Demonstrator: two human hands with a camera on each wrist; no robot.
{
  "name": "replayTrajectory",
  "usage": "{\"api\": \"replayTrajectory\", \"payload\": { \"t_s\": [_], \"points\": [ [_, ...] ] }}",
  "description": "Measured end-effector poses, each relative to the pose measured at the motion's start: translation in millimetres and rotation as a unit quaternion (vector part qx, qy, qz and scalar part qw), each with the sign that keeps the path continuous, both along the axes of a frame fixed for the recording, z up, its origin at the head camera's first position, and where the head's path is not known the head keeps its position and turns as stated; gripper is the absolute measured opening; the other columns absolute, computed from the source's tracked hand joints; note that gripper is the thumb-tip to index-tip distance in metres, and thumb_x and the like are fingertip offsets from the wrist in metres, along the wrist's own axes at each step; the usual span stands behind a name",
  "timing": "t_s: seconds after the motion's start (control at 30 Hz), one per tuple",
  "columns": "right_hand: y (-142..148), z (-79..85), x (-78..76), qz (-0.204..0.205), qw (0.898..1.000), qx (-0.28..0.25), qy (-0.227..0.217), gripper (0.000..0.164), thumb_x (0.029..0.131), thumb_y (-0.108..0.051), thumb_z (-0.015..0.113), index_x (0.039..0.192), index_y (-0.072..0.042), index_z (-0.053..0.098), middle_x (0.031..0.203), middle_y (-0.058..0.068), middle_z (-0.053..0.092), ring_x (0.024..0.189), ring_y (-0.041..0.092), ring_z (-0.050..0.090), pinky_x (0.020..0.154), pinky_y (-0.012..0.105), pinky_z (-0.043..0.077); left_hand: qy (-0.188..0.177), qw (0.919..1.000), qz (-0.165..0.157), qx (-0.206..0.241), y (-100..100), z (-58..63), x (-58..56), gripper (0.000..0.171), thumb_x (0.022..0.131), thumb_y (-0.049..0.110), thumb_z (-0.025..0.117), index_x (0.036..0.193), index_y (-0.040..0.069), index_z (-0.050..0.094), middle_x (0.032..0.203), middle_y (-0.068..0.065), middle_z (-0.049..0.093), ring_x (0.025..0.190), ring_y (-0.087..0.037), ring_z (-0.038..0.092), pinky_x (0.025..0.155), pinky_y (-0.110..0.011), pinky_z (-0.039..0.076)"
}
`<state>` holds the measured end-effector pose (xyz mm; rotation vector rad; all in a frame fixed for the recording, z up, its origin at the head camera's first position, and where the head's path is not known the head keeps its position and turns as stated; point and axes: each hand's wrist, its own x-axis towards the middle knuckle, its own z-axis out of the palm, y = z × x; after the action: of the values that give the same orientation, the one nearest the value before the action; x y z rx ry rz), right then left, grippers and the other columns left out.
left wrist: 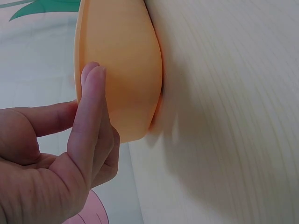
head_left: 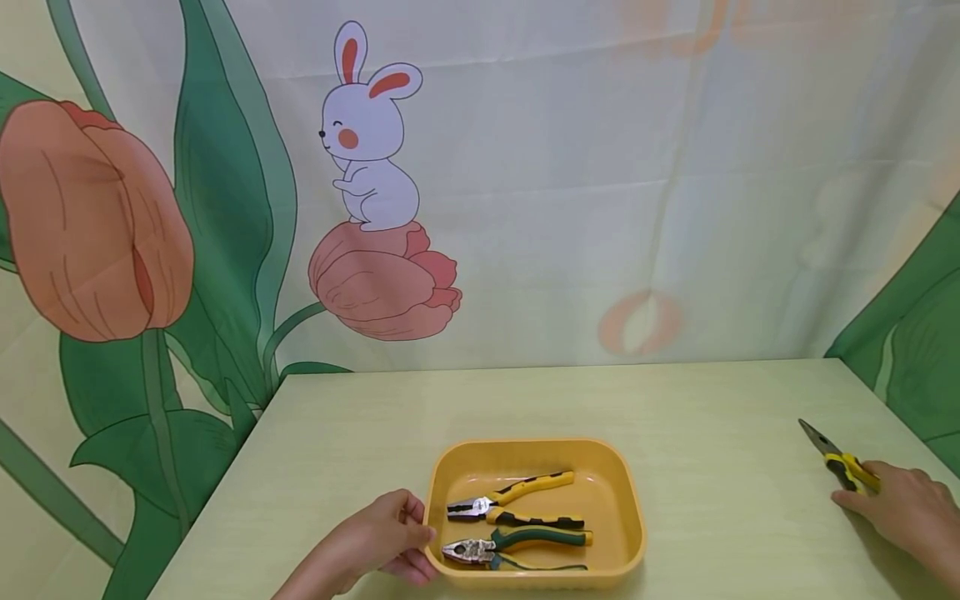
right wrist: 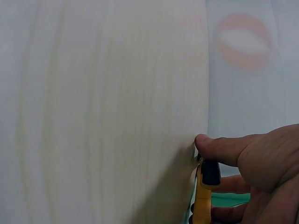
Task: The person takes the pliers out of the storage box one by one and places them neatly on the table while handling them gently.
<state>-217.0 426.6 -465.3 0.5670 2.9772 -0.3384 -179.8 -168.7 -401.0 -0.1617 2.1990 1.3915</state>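
My left hand (head_left: 378, 533) pinches the left rim of a yellow plastic tray (head_left: 633, 525), its thumb over the rim and its fingers along the outer wall. The left wrist view shows those fingers against the tray's side (left wrist: 124, 60). In the tray lie combination pliers with yellow-and-black handles (head_left: 536, 486) and, nearer me, another pair with green-and-yellow handles (head_left: 543, 537); both have their jaws to the left. Far to the right, my right hand (head_left: 903, 504) holds needle-nose pliers (head_left: 838, 458) by their yellow-and-black handles, tip pointing away and left. Part of the handles is hidden by the hand.
The pale wood-look table (head_left: 720, 450) spreads between the tray and my right hand. Its back edge meets a hanging cloth (head_left: 525, 208) printed with tulips and a rabbit. The table's right edge runs close beyond my right hand.
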Motion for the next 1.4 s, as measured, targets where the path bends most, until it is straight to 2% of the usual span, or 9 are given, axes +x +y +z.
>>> {"api": "replayTrajectory", "payload": {
  "t_s": [0.13,0.53,0.83,0.97,1.2,1.4],
  "points": [
    [-0.4,0.3,0.9,0.002,1.0,0.002,0.001,0.075,0.092,-0.029,0.076,0.129,0.025,0.038,0.114,0.043,0.049,0.105,0.053,0.049,0.093,0.061,0.045,-0.004,1.0,0.002,-0.006,0.5,0.2,-0.4,0.017,0.101,0.001,0.063,0.109,-0.001,0.049,0.087,-0.017,0.069,0.068,-0.02,0.072,0.066,-0.029,0.064],
    [2.9,-2.8,0.6,0.003,1.0,-0.003,0.004,0.077,0.092,-0.032,0.076,0.129,0.025,0.038,0.112,0.042,0.049,0.105,0.053,0.048,0.092,0.061,0.044,0.01,0.9997,-0.009,0.019,-1.6,-0.9,1.7,0.016,0.101,0.0,0.062,0.109,-0.003,0.048,0.087,-0.017,0.069,0.068,-0.021,0.072,0.065,-0.031,0.064],
    [0.4,0.9,4.2,0.014,1.0,0.0,-0.003,0.075,0.094,-0.031,0.073,0.128,0.025,0.037,0.113,0.044,0.05,0.106,0.054,0.048,0.093,0.062,0.043,0.021,0.9986,-0.021,0.044,-3.7,-1.7,3.4,0.016,0.1,-0.001,0.061,0.108,-0.004,0.047,0.087,-0.018,0.069,0.068,-0.022,0.073,0.065,-0.032,0.064],
    [0.8,-0.1,2.4,0.006,1.0,0.003,-0.008,0.074,0.095,-0.031,0.073,0.128,0.025,0.037,0.113,0.043,0.05,0.106,0.054,0.048,0.093,0.062,0.044,0.024,0.998,-0.026,0.053,-5.0,-1.6,4.0,0.016,0.101,-0.001,0.06,0.108,-0.004,0.046,0.087,-0.018,0.069,0.068,-0.022,0.073,0.064,-0.033,0.064],
    [2.6,-3.6,-0.5,-0.004,1.0,0.005,-0.016,0.075,0.095,-0.032,0.073,0.129,0.024,0.037,0.113,0.043,0.049,0.107,0.053,0.048,0.092,0.061,0.045,0.022,0.9985,-0.023,0.045,-4.9,-0.8,3.2,0.016,0.101,-0.001,0.061,0.108,-0.003,0.047,0.086,-0.018,0.069,0.068,-0.022,0.073,0.064,-0.032,0.064],
    [5.1,-5.7,-1.3,0.0,1.0,0.007,-0.015,0.076,0.095,-0.033,0.073,0.13,0.024,0.038,0.113,0.043,0.049,0.107,0.053,0.049,0.092,0.06,0.045,0.01,0.9998,-0.006,0.016,-1.9,-1.9,0.9,0.015,0.101,0.001,0.062,0.107,-0.002,0.048,0.085,-0.017,0.071,0.067,-0.021,0.072,0.065,-0.031,0.064]
  ]
}}
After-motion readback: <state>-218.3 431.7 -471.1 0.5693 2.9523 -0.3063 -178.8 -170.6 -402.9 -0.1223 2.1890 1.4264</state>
